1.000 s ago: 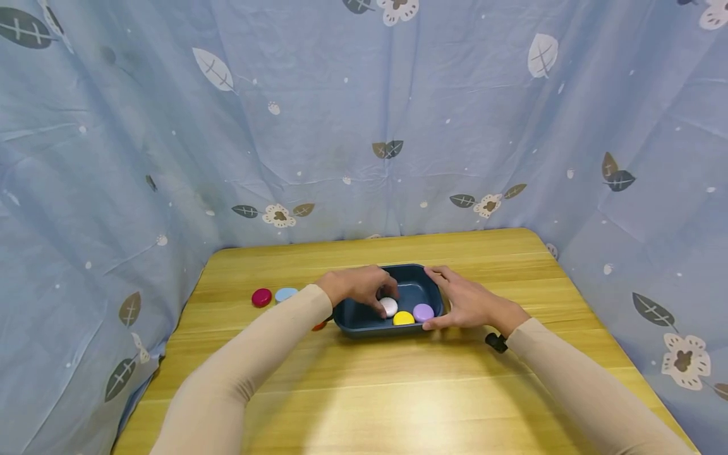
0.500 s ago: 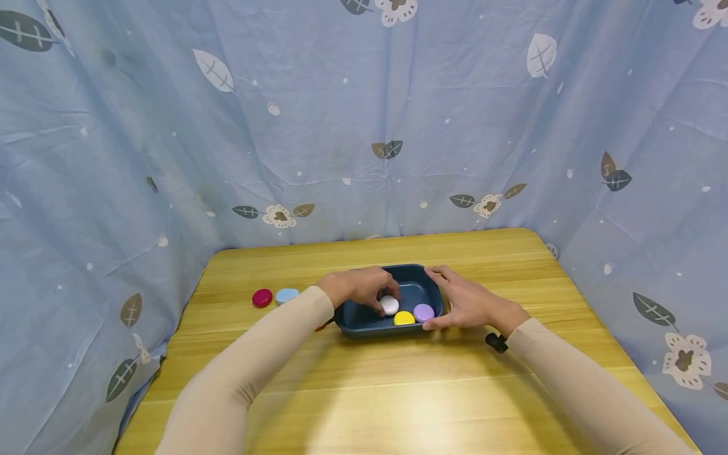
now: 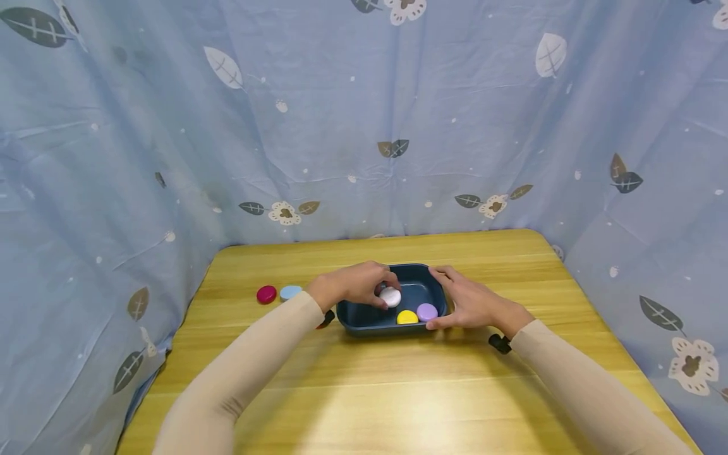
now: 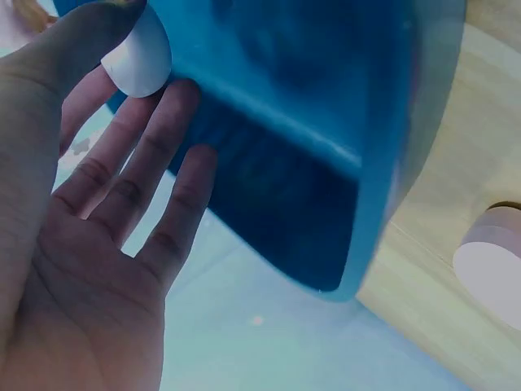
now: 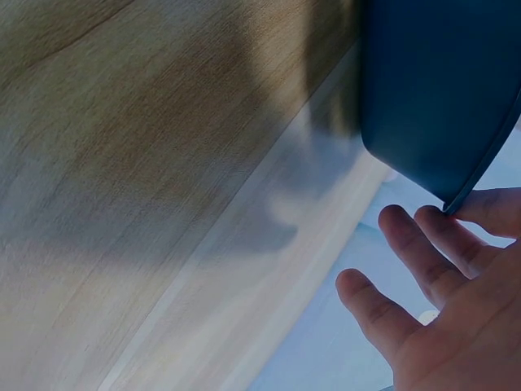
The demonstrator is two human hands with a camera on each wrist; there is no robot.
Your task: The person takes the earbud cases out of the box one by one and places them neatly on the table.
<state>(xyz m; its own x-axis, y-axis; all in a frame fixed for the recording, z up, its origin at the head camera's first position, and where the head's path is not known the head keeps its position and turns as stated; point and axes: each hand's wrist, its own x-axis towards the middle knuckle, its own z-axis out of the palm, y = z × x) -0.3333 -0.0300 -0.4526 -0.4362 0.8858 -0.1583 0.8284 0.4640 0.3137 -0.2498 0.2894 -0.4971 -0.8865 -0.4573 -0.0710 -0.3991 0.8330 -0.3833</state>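
Note:
My left hand (image 3: 361, 283) reaches over the left part of a dark blue rectangular tray (image 3: 381, 331), pinching a glossy white round disc (image 3: 390, 297) between thumb and fingers. In the left wrist view the disc (image 4: 142, 61) is partly covered by the thumb, while the other fingers stretch out over the tray. A yellow disc (image 3: 407, 317) and a lilac disc (image 3: 427, 312) lie inside along the near wall. At the right end, my right hand (image 3: 474, 302) grips the tray, thumb at the near corner, fingers at the far one. The right wrist view shows fingertips at the rim.
Left of the tray, a crimson disc (image 3: 266, 294) and a light blue disc (image 3: 291, 292) rest on the wooden table (image 3: 387, 404). A bit of orange shows by the left wrist. A patterned blue curtain (image 3: 341, 126) hangs behind the table's far edge.
The white disc, pinched by the left hand, has risen slightly off its earlier place near the yellow disc. The right hand keeps its place on the tray. The head view has shifted a little.

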